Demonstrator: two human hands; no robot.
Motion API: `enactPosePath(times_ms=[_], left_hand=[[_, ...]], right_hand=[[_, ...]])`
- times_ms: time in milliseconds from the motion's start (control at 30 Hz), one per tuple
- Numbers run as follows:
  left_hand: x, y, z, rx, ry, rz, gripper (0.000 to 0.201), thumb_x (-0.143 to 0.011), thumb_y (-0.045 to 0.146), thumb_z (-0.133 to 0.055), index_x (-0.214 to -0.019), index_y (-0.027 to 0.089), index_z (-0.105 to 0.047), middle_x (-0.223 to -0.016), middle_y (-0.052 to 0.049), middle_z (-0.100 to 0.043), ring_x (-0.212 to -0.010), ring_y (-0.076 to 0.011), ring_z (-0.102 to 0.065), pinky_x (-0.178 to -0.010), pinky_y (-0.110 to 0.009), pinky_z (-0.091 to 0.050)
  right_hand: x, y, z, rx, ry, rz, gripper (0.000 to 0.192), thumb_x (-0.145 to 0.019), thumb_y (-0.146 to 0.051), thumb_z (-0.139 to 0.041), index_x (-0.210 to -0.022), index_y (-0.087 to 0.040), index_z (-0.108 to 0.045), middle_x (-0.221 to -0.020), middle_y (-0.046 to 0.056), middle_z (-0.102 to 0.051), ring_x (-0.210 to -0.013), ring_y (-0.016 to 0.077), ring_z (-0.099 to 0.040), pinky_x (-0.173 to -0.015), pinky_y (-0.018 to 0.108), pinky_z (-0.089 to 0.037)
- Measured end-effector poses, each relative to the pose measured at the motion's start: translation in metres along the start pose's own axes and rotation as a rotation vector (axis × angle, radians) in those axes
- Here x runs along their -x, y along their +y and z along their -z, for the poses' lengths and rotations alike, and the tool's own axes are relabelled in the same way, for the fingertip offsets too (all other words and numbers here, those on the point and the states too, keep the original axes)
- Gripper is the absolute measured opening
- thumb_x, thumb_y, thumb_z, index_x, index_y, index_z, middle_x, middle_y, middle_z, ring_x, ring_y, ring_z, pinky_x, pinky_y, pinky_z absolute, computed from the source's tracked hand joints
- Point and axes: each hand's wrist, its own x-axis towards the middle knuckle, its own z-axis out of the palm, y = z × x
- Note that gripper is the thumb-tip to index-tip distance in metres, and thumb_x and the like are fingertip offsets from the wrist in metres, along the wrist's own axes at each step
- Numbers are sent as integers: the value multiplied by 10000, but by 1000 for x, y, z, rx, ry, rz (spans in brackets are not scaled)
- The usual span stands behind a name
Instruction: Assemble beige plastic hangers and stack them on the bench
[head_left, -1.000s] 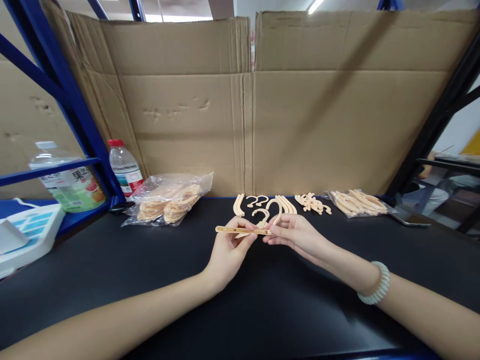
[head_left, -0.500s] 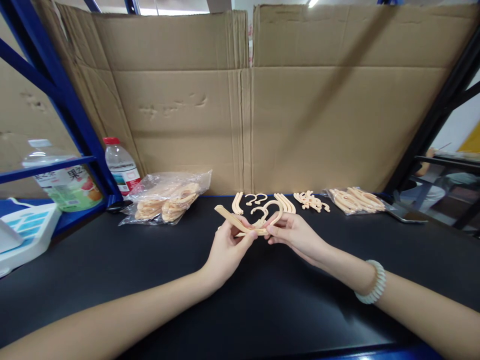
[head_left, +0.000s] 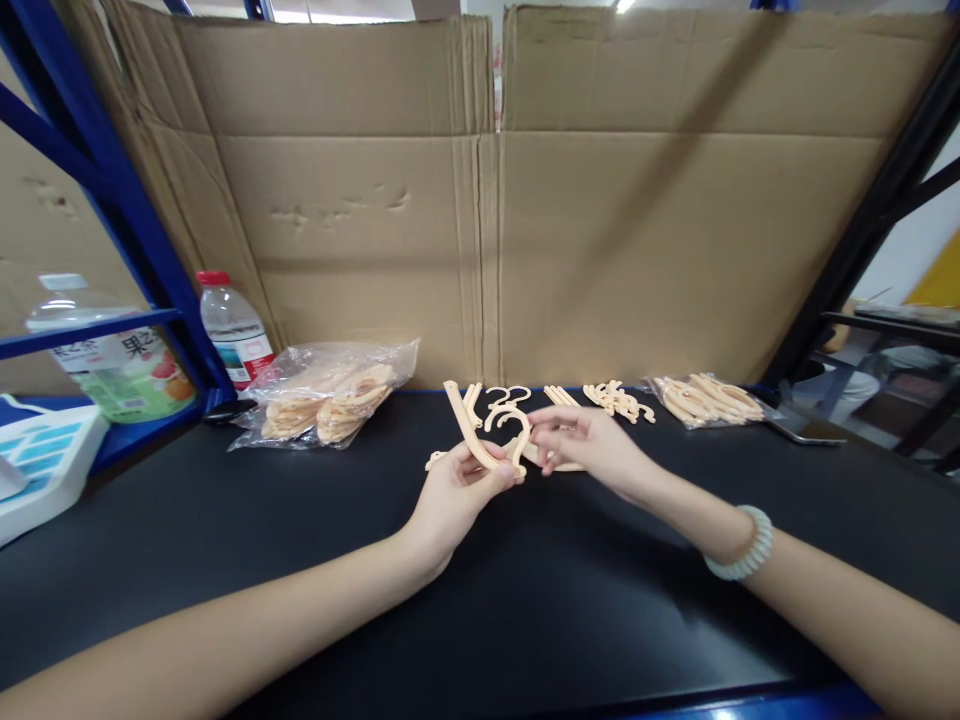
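Far left: a white and blue tray (head_left: 45,455) sits at the edge of the black surface (head_left: 225,560), with a juice bottle (head_left: 112,365) behind a blue shelf rail.
Water bottle: a red-capped water bottle (head_left: 231,328) stands upright against the cardboard wall (head_left: 480,220).
Bag: a clear bag of peach parts (head_left: 330,400) lies near the water bottle.
Left hand: the left hand (head_left: 457,495) is closed on a peach arm piece (head_left: 466,425), which tilts up and away.
Hook: a peach hook (head_left: 510,425) stands between both hands.
Right hand: the right hand (head_left: 581,448) pinches at the hook's base, fingers together; a bracelet (head_left: 739,545) circles the wrist.
Right: loose peach pieces (head_left: 619,400) and a second bag of parts (head_left: 705,398) lie by the wall.
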Motion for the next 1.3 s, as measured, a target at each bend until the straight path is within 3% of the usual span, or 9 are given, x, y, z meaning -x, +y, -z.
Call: enactPosePath(times_ms=[133, 233, 367, 467, 567, 700, 833, 1100, 1300], left_hand=[[0, 0, 0, 36, 30, 4, 256, -699, 260, -788, -840, 144, -608, -781, -26, -718, -785, -157, -686, -833, -306, -528], [0, 0, -1, 50, 38, 10, 261, -690, 252, -796, -827, 137, -605, -776, -30, -719, -785, -157, -689, -834, -303, -535], [1, 0, -1, 61, 35, 13, 276, -686, 255, -801, -835, 133, -602, -783, -38, -725, -787, -158, -693, -839, -305, -540], [1, 0, -1, 61, 36, 12, 284, -684, 260, -804, -836, 130, -602, -784, -40, -727, -792, -157, -694, -838, -299, -542], [0, 0, 0, 62, 40, 8, 295, -687, 270, -805, -845, 129, -599, -796, -46, -728, -796, -159, -696, -828, -292, -544], [0, 0, 0, 74, 54, -5, 303, -692, 274, -805, -857, 133, -593, -805, -42, -723, -797, -162, -697, -809, -280, -546], [1, 0, -1, 72, 57, -17, 297, -696, 271, -801, -856, 133, -592, -806, -33, -711, -785, -159, -692, -791, -275, -542], [-1, -3, 0, 60, 35, -50, 301, -697, 251, -790, -866, 149, -564, -793, -16, -690, -797, -151, -666, -803, -281, -510], [-2, -4, 1, 71, 13, -85, 268, -683, 204, -781, -820, 168, -553, -767, 22, -653, -791, -129, -631, -756, -241, -473]], right_hand=[[-19, 11, 51, 572, 177, 292, 143, -810, -291, -618, -880, -209, -712, -842, 62, -680, -773, 208, -602, -777, 419, -490], [-29, 26, 73, 904, 38, 384, 144, -798, -194, -608, -864, -227, -732, -894, 77, -689, -901, 253, -577, -870, 455, -436], [-37, 40, 75, 943, -76, 395, 154, -773, -151, -619, -846, -220, -735, -973, 99, -679, -958, 273, -567, -903, 467, -413], [-41, 41, 73, 907, -37, 401, 135, -789, -156, -597, -752, -214, -713, -958, 97, -677, -972, 265, -566, -916, 459, -411], [-39, 34, 71, 758, 103, 414, 141, -851, -245, -554, -826, -214, -689, -1010, 89, -664, -969, 230, -584, -897, 419, -436], [-26, 16, 54, 161, 306, 271, 267, -838, -431, -597, -957, -194, -634, -765, 37, -655, -614, 144, -594, -637, 328, -494], [-10, -4, 21, -243, 301, 218, 273, -776, -438, -690, -881, -188, -662, -1007, 74, -661, -804, 157, -645, -791, 339, -517], [6, -2, -15, -331, 319, 38, 189, -686, -301, -758, -832, -187, -718, -962, 54, -665, -804, 153, -606, -848, 357, -486], [8, 4, -20, -455, 324, -53, 564, -557, -128, -798, -1086, -256, -653, -1083, 27, -643, -785, 142, -628, -872, 357, -499]])
